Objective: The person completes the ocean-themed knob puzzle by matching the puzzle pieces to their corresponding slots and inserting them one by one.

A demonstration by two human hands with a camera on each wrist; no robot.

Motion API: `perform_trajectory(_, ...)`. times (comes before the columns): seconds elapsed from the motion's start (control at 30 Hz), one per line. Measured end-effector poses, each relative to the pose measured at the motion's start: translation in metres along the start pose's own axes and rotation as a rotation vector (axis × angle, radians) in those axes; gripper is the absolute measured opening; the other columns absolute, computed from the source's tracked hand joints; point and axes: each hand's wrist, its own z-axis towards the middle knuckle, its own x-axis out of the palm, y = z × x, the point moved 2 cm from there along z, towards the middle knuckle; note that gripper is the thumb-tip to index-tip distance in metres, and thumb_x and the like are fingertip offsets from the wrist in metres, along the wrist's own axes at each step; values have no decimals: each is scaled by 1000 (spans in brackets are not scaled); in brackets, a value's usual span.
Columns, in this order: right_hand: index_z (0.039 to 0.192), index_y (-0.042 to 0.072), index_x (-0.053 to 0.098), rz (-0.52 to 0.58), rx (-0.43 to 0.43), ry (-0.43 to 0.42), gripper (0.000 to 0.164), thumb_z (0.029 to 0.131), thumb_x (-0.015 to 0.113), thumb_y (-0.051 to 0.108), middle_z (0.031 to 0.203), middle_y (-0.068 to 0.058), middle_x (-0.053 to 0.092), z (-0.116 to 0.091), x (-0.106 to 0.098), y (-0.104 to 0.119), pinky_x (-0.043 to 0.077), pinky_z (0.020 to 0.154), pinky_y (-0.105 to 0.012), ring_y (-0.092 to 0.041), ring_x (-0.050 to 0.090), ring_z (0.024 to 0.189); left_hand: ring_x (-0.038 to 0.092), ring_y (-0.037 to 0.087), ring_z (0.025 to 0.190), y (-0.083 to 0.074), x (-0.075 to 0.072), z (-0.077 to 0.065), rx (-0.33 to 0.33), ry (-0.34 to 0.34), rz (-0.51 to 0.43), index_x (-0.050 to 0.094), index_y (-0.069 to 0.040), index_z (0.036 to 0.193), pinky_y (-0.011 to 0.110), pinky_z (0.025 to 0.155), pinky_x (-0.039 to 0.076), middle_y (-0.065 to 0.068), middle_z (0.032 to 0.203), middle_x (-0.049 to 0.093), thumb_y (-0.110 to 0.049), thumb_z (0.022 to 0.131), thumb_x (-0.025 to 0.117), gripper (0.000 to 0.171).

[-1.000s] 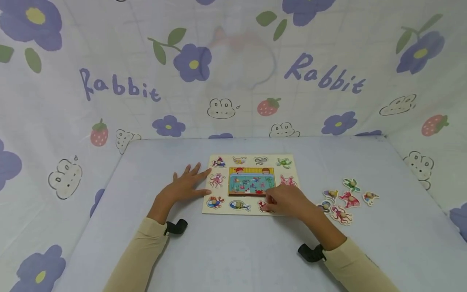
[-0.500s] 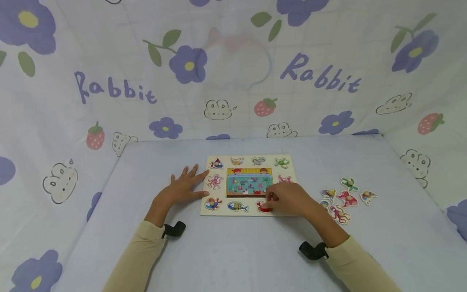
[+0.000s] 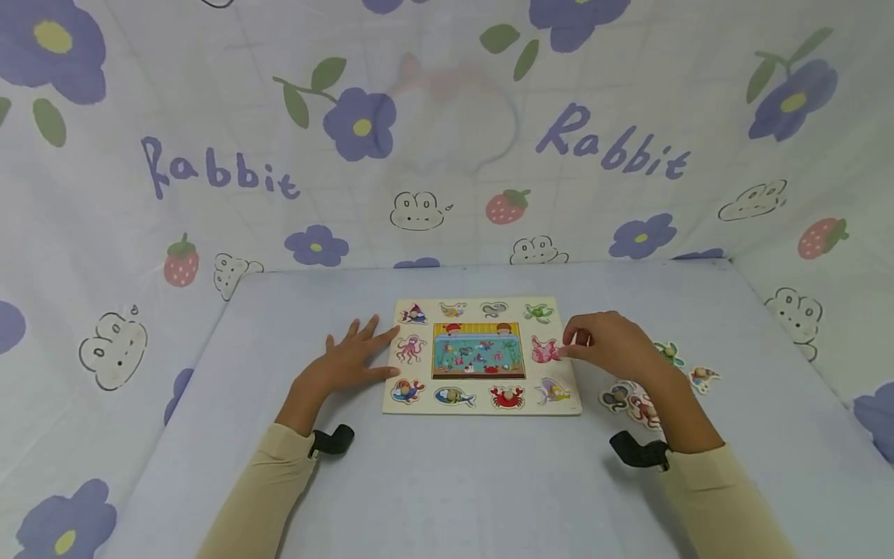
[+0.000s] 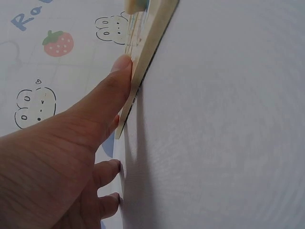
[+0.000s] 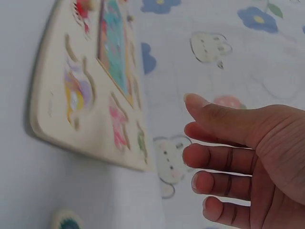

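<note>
A wooden peg puzzle board (image 3: 483, 396) with sea-animal shapes around an aquarium picture lies mid-table. My left hand (image 3: 352, 357) is spread flat at its left side, thumb and a fingertip on the edge. The left wrist view shows the thumb (image 4: 112, 78) pressing there. A knobbed red crab piece (image 3: 507, 397) sits in its slot near the front edge. My right hand (image 3: 615, 345) hovers at the board's right side, fingertips near the pink slot (image 3: 545, 349). Its fingers are loosely bent, with nothing between them in the right wrist view.
Loose knobbed pieces lie right of the board: a red octopus (image 3: 644, 411), a dark round-bodied one (image 3: 617, 396), a green turtle (image 3: 670, 353) and a multicoloured one (image 3: 703, 379). My right hand and wrist hide others. A patterned cloth (image 3: 447, 155) hangs behind the table.
My right hand has left the crab piece and moved right and away over the board's right edge, uncovering the front right corner. My left hand keeps its place.
</note>
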Motion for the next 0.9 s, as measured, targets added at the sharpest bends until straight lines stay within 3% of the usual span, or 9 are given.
perform_trajectory(0.33,104,8,72,17,79,-72,21,94,75,26,83,-2,66,-18,-36,-40,51,67,-33,-22,59,79,-1,45,154,1,2,-1,-4,7,-14,25,-31,162,78,111,1,14,170,8,-63,94,61,84)
perform_trajectory(0.5,104,7,71,33,99,-117,24,96,73,29,83,-3,66,-29,-50,-56,50,65,-34,-23,59,78,-1,45,154,1,2,0,-5,0,-33,25,-32,162,78,112,0,14,170,8,-63,93,62,84)
perform_trajectory(0.9,103,4,71,-30,174,-133,31,96,71,35,84,-4,66,-59,-63,-104,47,59,-33,-23,58,76,-1,45,154,4,4,-1,-15,-5,-11,24,-31,162,78,112,0,14,170,8,-64,93,61,85)
